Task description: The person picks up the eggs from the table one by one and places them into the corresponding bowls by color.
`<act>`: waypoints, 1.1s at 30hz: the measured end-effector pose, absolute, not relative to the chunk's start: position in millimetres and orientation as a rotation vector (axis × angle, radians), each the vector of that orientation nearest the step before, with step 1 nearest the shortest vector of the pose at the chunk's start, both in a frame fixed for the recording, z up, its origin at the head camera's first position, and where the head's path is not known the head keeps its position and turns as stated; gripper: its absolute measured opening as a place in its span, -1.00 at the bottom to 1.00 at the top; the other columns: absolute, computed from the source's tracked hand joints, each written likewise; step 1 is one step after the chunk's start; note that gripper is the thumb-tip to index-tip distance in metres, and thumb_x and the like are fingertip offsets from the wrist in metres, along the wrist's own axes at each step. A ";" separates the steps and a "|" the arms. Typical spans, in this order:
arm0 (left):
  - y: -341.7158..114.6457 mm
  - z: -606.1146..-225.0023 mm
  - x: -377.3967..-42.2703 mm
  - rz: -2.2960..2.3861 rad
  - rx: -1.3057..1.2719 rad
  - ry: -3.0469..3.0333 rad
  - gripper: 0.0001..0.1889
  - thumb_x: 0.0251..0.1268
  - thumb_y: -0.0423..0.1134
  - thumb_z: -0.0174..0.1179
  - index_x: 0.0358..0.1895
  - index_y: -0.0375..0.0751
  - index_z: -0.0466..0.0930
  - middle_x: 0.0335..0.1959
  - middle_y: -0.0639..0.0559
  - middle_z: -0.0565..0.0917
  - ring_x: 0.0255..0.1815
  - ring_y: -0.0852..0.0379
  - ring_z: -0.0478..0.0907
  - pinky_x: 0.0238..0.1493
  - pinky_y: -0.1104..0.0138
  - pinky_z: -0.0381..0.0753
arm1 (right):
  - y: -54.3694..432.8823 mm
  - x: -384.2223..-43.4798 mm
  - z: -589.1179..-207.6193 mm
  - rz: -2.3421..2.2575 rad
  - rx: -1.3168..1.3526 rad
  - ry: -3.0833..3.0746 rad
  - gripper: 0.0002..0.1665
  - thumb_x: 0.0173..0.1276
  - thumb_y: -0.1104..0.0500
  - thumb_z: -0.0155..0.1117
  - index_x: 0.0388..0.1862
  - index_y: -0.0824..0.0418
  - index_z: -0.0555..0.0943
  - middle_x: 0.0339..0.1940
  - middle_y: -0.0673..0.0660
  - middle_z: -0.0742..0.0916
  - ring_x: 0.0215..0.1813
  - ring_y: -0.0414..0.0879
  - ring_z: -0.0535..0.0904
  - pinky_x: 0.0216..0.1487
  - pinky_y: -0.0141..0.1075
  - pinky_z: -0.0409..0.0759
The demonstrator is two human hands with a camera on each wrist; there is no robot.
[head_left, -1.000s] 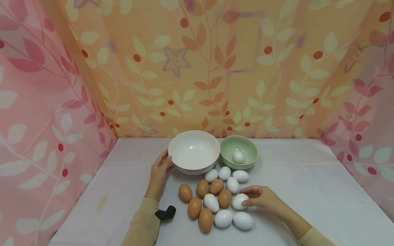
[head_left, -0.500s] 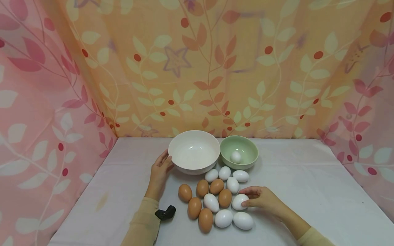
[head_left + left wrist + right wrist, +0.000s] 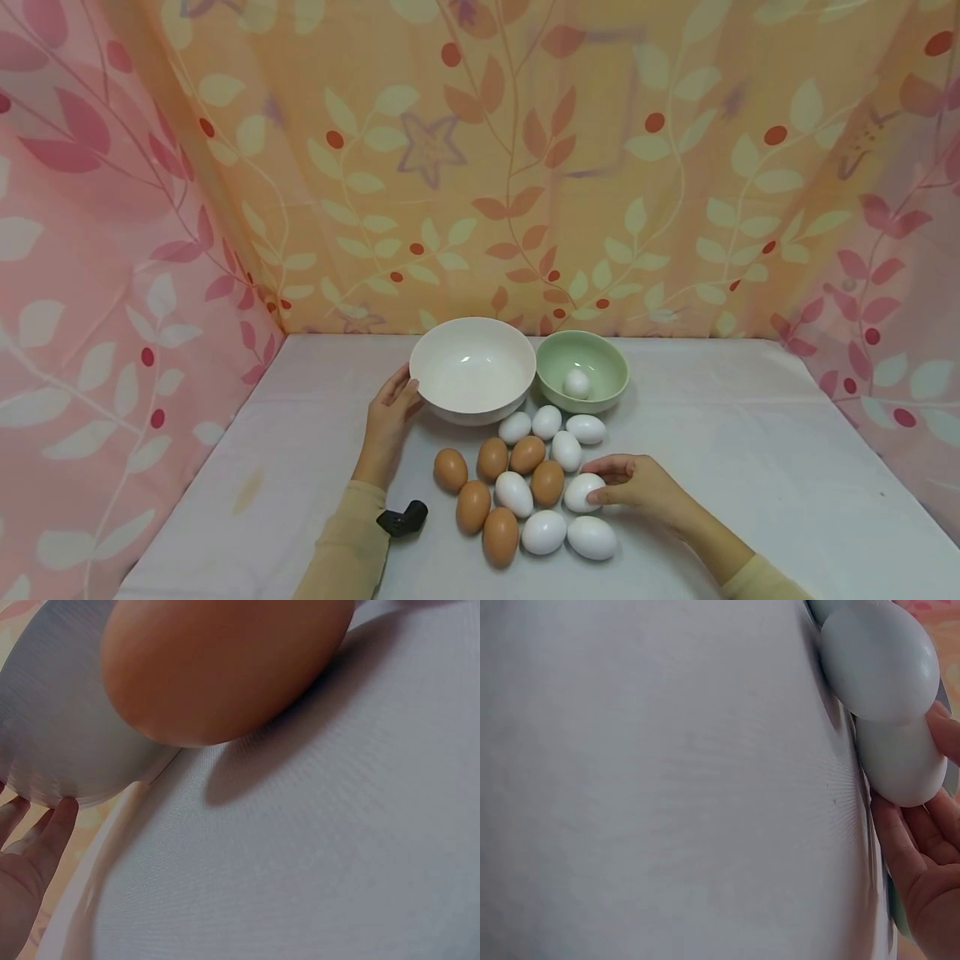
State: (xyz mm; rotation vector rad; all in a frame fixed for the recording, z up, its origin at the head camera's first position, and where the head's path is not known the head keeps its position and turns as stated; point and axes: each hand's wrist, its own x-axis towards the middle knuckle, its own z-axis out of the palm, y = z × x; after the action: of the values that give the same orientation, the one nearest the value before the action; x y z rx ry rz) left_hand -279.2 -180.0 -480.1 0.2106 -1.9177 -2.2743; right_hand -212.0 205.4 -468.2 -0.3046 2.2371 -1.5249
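At the left side of a large white bowl (image 3: 472,371), my left hand (image 3: 388,418) touches the outer wall with fairly straight fingers; the left wrist view shows these fingertips (image 3: 67,804) against the bowl. My right hand (image 3: 637,487) holds a white egg (image 3: 582,493) between thumb and fingers, at the right edge of a group of eggs. In the right wrist view, the thumb lies on one side of this egg (image 3: 901,761), and another white egg (image 3: 881,660) partly covers it. Brown eggs (image 3: 472,507) and other white eggs (image 3: 544,532) lie close together on the table.
A light green bowl (image 3: 613,382) with one white egg (image 3: 576,384) inside stands right of the white bowl. A black object (image 3: 403,519) sits by the left sleeve. White cloth (image 3: 750,433) covers the table, with patterned curtains (image 3: 480,167) around it.
The egg inside the green bowl has rocked slightly left, then a little back. Both hands have stayed where they were.
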 end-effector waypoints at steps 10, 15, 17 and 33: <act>-179.7 -479.8 -279.9 -2.278 0.203 -1.920 -0.43 0.46 -0.08 0.17 0.47 -0.10 0.32 0.45 -0.09 0.43 0.06 0.41 0.58 0.23 0.26 0.59 | 210.7 -214.8 -461.9 -1.544 -0.315 2.234 -0.41 0.20 0.11 0.51 0.16 0.38 0.62 0.00 0.19 0.78 -0.08 -0.34 0.66 -0.11 -0.47 0.65; -180.4 -481.2 -280.3 -2.269 0.191 -1.921 -0.41 0.45 -0.07 0.19 0.47 -0.12 0.32 0.45 -0.10 0.43 0.10 0.35 0.57 0.19 0.29 0.62 | 210.0 -217.4 -449.8 -1.518 -0.315 2.253 -0.40 0.20 0.10 0.51 0.16 0.37 0.62 -0.02 0.16 0.78 -0.10 -0.32 0.65 -0.13 -0.45 0.66; -180.5 -481.4 -280.1 -2.275 0.195 -1.920 -0.42 0.45 -0.07 0.19 0.47 -0.10 0.32 0.44 -0.09 0.43 0.11 0.35 0.57 0.20 0.29 0.61 | 209.5 -219.2 -445.8 -1.505 -0.321 2.262 -0.40 0.19 0.10 0.51 0.16 0.35 0.62 -0.01 0.16 0.78 -0.10 -0.32 0.64 -0.14 -0.44 0.66; -180.0 -478.4 -277.1 -2.285 0.180 -1.918 -0.46 0.50 -0.14 0.13 0.47 -0.12 0.32 0.45 -0.10 0.42 0.01 0.45 0.59 0.28 0.19 0.56 | 199.2 -236.3 -420.5 -1.486 -0.312 2.379 -0.41 0.17 0.03 0.53 0.15 0.27 0.65 0.09 0.16 0.75 0.09 -0.16 0.63 0.05 -0.41 0.61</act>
State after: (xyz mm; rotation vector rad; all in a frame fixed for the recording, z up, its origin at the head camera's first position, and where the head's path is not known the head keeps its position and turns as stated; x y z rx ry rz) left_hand -277.1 -180.0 -478.4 0.1799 -1.9185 -2.2848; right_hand -236.3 199.2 -420.5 -0.3116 2.3795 -1.4858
